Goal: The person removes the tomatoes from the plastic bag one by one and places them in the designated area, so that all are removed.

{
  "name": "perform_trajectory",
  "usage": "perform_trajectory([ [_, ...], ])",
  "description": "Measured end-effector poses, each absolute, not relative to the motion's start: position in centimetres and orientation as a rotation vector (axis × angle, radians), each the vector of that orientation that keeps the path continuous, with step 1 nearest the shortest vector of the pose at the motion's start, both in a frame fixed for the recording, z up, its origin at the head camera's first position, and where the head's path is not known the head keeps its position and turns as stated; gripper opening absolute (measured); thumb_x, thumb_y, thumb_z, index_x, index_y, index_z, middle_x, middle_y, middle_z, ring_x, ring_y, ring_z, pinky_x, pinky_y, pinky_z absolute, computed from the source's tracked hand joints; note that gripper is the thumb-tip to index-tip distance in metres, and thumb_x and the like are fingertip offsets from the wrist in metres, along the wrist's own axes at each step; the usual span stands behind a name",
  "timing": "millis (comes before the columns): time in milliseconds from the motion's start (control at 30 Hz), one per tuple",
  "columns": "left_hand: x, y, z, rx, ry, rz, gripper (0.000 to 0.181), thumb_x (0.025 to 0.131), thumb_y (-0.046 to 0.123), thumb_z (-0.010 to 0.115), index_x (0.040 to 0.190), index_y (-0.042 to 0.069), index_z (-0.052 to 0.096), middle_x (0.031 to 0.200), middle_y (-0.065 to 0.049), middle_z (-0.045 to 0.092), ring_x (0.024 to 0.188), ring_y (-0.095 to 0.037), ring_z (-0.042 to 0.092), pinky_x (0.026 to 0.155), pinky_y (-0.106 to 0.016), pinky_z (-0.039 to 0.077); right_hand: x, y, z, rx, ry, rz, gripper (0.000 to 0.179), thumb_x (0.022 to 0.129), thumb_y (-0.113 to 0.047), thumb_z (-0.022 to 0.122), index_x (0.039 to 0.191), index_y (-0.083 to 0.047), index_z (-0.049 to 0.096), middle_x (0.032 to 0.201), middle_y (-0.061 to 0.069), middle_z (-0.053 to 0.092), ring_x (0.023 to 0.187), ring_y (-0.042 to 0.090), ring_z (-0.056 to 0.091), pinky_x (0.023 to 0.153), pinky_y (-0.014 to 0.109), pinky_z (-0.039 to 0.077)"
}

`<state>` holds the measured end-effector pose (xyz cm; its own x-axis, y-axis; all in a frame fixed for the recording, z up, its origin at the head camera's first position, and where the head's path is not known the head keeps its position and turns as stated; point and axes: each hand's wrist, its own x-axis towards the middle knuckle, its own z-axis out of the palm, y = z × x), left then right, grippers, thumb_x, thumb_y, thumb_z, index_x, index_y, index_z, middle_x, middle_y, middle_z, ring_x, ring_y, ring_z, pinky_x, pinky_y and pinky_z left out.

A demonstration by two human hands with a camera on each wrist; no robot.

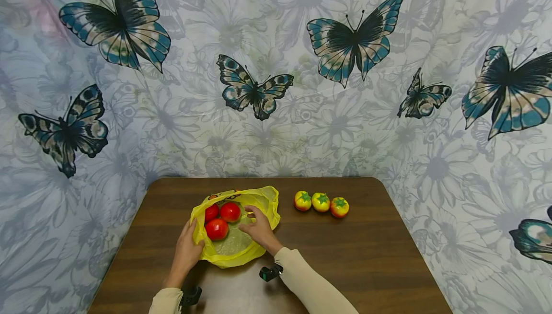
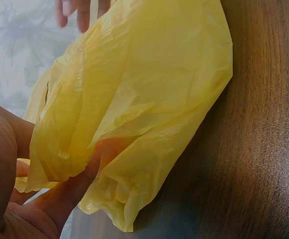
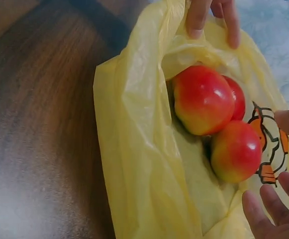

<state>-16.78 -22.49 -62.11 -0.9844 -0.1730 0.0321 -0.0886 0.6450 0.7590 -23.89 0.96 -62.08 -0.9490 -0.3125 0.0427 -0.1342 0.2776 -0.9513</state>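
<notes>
A yellow plastic bag lies with its mouth spread on the table, and three glossy red, tomato-like fruits sit inside toward its left. My left hand grips the bag's left rim; in the left wrist view its thumb and fingers pass either side of the thin plastic. Over the right part of the mouth hovers my right hand, fingers loosely bent and holding nothing. The right wrist view shows yellowish undersides on the red fruits and that hand's fingers apart from them.
Three more fruits, yellow and red with green star-shaped tops, stand in a row on the brown wooden table, right of the bag. Behind the table's far edge rises a wall with butterfly patterns.
</notes>
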Motion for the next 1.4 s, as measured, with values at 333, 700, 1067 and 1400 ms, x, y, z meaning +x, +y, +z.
perform_trajectory([
  [333, -16.3, -22.6, -62.6, 0.221, -2.761, -1.252, 0.074, 0.083, -0.002, 0.061, 0.149, -0.009, 0.03, 0.155, -0.033, 0.024, 0.138, -0.053, 0.032, 0.114, -0.063, 0.027, -25.0, -0.6, -63.8, -0.371, 2.444, -1.606, 0.067, 0.086, -0.02, 0.075, 0.145, -0.011, 0.046, 0.145, 0.016, 0.049, 0.13, 0.035, 0.05, 0.096, 0.044, 0.052],
  [700, -16.7, -22.7, -62.2, 0.216, -2.738, -1.24, 0.074, 0.082, -0.001, 0.062, 0.149, -0.009, 0.031, 0.154, -0.033, 0.025, 0.137, -0.053, 0.033, 0.113, -0.063, 0.028, -27.0, -1.9, -63.5, -0.404, 2.394, -1.563, 0.067, 0.087, -0.018, 0.074, 0.147, -0.013, 0.043, 0.149, 0.014, 0.047, 0.135, 0.033, 0.046, 0.106, 0.049, 0.045],
  [1067, -16.6, -22.6, -62.2, 0.206, -2.727, -1.232, 0.074, 0.081, -0.003, 0.062, 0.148, -0.009, 0.032, 0.153, -0.034, 0.027, 0.136, -0.054, 0.034, 0.112, -0.064, 0.029, -27.7, -2.7, -63.9, -0.316, 2.365, -1.532, 0.07, 0.085, -0.015, 0.075, 0.147, -0.011, 0.042, 0.148, 0.014, 0.049, 0.133, 0.034, 0.048, 0.109, 0.048, 0.043],
  [1400, -16.4, -22.6, -62.4, 0.205, -2.73, -1.225, 0.074, 0.081, -0.003, 0.062, 0.148, -0.009, 0.032, 0.154, -0.033, 0.027, 0.136, -0.053, 0.034, 0.111, -0.064, 0.03, -28.0, -3.2, -64.3, -0.347, 2.462, -1.423, 0.07, 0.084, -0.015, 0.077, 0.146, -0.009, 0.044, 0.144, 0.013, 0.053, 0.132, 0.032, 0.051, 0.109, 0.047, 0.043],
])
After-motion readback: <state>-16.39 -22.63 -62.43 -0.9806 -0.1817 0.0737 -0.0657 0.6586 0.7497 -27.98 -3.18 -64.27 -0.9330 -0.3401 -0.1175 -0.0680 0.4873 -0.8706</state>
